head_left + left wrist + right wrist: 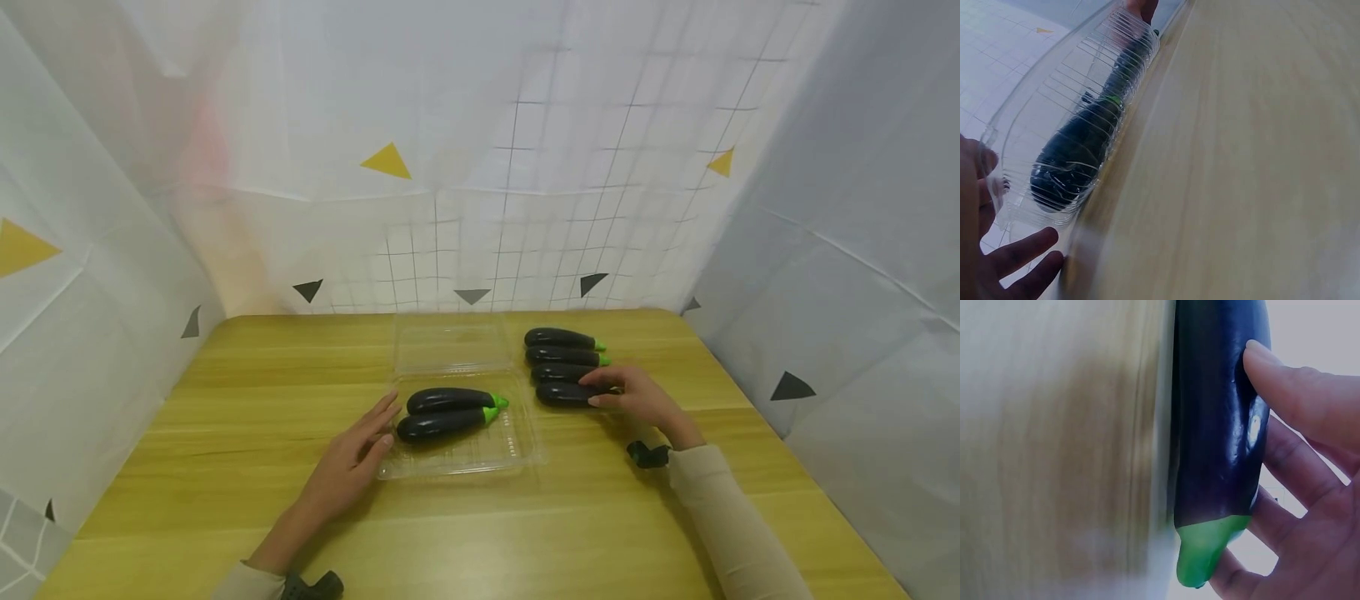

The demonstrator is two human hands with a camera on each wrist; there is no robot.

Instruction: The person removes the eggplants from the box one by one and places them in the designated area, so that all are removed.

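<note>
A clear plastic clamshell box [487, 454] lies open on the table, two dark eggplants [442, 425] with green stem ends side by side in its base. My left hand [345, 467] is at the box's left edge, fingers stretched out; in the left wrist view the ribbed wall of the box [1016, 131] rises by its fingertips. To the right of the box, several more eggplants [561, 355] lie in a row. My right hand [637, 396] holds the nearest eggplant [1219, 425] of that row, thumb on the near side and fingers on the far side.
The box's transparent lid [450, 343] is folded back flat toward the rear of the wooden table [285, 367]. White sheets [300, 242] with triangle marks hang behind the table and along both sides.
</note>
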